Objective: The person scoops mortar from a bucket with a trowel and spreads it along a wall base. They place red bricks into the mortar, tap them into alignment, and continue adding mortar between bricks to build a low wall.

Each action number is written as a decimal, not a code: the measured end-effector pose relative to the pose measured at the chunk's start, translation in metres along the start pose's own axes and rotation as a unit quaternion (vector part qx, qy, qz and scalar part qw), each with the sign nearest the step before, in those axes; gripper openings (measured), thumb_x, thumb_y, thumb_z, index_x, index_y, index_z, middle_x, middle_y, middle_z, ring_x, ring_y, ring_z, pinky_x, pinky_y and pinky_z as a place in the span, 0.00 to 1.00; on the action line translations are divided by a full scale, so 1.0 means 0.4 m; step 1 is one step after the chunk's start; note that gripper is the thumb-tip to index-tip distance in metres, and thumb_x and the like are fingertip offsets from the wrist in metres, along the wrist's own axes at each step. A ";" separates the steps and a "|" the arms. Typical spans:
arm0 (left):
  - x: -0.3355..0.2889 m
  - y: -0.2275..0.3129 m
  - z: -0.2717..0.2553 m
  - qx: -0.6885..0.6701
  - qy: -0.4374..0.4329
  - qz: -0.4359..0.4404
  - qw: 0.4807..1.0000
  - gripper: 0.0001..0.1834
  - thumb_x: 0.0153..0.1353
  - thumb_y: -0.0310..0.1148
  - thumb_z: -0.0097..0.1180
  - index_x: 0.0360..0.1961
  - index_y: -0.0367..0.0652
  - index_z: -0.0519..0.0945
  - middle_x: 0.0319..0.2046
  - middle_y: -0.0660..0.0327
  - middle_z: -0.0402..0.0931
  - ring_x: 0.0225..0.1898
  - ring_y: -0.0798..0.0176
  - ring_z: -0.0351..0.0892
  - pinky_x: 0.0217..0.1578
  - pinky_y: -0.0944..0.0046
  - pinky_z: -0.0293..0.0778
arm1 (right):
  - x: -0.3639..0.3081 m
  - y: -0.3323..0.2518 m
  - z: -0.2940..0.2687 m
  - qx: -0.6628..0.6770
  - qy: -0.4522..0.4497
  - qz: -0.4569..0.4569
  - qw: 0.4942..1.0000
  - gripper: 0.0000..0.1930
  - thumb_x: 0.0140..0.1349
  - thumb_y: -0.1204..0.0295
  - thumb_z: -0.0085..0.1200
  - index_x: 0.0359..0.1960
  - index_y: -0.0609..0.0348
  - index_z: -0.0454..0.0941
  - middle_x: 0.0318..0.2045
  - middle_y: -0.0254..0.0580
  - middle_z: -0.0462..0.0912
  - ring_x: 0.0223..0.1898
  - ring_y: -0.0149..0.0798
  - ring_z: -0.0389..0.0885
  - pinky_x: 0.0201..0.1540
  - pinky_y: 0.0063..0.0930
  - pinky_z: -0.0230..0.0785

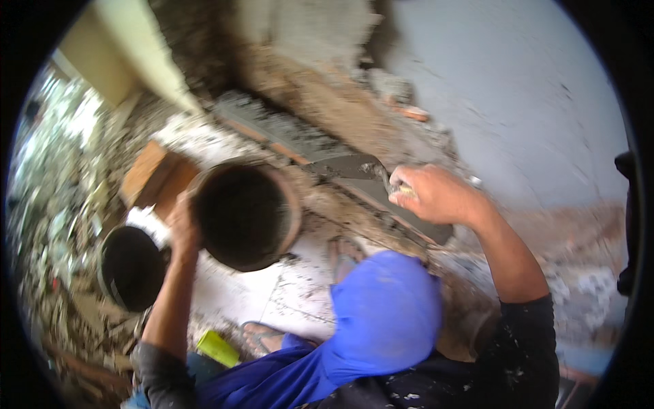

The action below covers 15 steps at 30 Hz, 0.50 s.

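Note:
My left hand [182, 221] grips the side of a round bucket [293, 211], which tilts over the white-splashed floor with its dark inside facing up. Fingers wrapped round the handle, my right hand [432, 192] holds a trowel [351, 165]. The trowel's grey-smeared blade lies against the wet mortar [272, 126] that tops a low course of orange bricks [289, 153]. This course runs along the foot of a rough, broken wall. What sits deep in the bucket is too dark to make out.
A second dark bucket [131, 269] stands left of my forearm, with loose orange bricks [155, 174] beyond it. Rubble and debris [61, 225] cover the far left. A smooth grey wall [511, 95] rises at right. My blue-clad knee [388, 313] and a yellow-green object [218, 349] are near.

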<state>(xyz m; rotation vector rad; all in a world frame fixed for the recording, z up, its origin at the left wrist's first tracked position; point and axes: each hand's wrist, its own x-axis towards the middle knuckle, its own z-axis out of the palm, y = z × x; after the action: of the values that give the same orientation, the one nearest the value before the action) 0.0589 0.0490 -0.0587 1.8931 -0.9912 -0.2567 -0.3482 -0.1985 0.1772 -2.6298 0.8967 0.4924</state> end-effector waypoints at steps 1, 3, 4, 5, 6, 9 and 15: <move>-0.014 0.038 0.009 0.019 -0.026 -0.101 0.994 0.25 0.81 0.47 0.47 0.51 0.34 0.85 0.40 0.52 0.86 0.42 0.61 0.82 0.46 0.55 0.76 | 0.054 -0.039 0.028 0.014 -0.006 -0.045 0.999 0.14 0.70 0.59 0.59 0.44 0.58 0.83 0.35 0.55 0.88 0.38 0.57 0.88 0.41 0.52 0.80; -0.031 0.117 0.045 -0.058 0.017 -0.101 0.993 0.24 0.80 0.46 0.49 0.45 0.33 0.86 0.30 0.49 0.83 0.33 0.64 0.77 0.39 0.55 0.74 | 0.156 -0.119 0.098 -0.065 0.066 -0.110 0.990 0.14 0.71 0.60 0.58 0.44 0.59 0.83 0.34 0.54 0.88 0.37 0.58 0.88 0.40 0.52 0.80; -0.029 0.152 0.062 -0.044 0.020 -0.086 0.995 0.24 0.80 0.47 0.50 0.44 0.34 0.87 0.27 0.48 0.81 0.31 0.65 0.75 0.38 0.55 0.74 | 0.194 -0.152 0.134 -0.109 0.090 -0.113 0.983 0.14 0.71 0.61 0.57 0.44 0.60 0.83 0.34 0.54 0.88 0.36 0.58 0.88 0.40 0.52 0.80; -0.030 0.183 0.078 -0.055 0.020 -0.112 0.992 0.24 0.80 0.47 0.50 0.44 0.34 0.87 0.25 0.47 0.79 0.29 0.65 0.73 0.37 0.54 0.74 | 0.235 -0.181 0.165 -0.121 0.088 -0.097 0.984 0.13 0.72 0.64 0.54 0.41 0.61 0.85 0.35 0.55 0.89 0.38 0.59 0.89 0.41 0.53 0.82; -0.028 0.210 0.092 -0.067 0.026 -0.118 0.990 0.24 0.79 0.48 0.50 0.44 0.35 0.86 0.23 0.47 0.77 0.28 0.64 0.72 0.36 0.53 0.74 | 0.260 -0.208 0.199 -0.133 0.035 -0.104 0.985 0.13 0.72 0.65 0.53 0.42 0.62 0.85 0.36 0.56 0.89 0.39 0.59 0.90 0.42 0.53 0.82; -0.019 0.263 0.117 -0.063 0.054 -0.142 0.986 0.24 0.79 0.48 0.51 0.43 0.34 0.85 0.21 0.46 0.72 0.26 0.61 0.69 0.35 0.53 0.73 | 0.302 -0.238 0.275 -0.157 -0.128 -0.109 0.973 0.14 0.71 0.68 0.51 0.46 0.64 0.86 0.40 0.58 0.90 0.44 0.59 0.90 0.46 0.52 0.83; -0.027 0.312 0.153 -0.056 0.070 -0.131 0.987 0.24 0.79 0.47 0.51 0.39 0.33 0.83 0.21 0.48 0.70 0.26 0.60 0.67 0.34 0.54 0.71 | 0.273 -0.187 0.370 0.217 -0.109 -0.302 0.922 0.18 0.74 0.63 0.52 0.34 0.67 0.85 0.30 0.58 0.88 0.29 0.55 0.89 0.37 0.50 0.82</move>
<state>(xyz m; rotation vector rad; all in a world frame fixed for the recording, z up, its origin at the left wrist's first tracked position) -0.0475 -0.0104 0.0090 1.9089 -0.6218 -0.3207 -0.2518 -0.1401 0.0139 -2.2167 0.0770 0.3564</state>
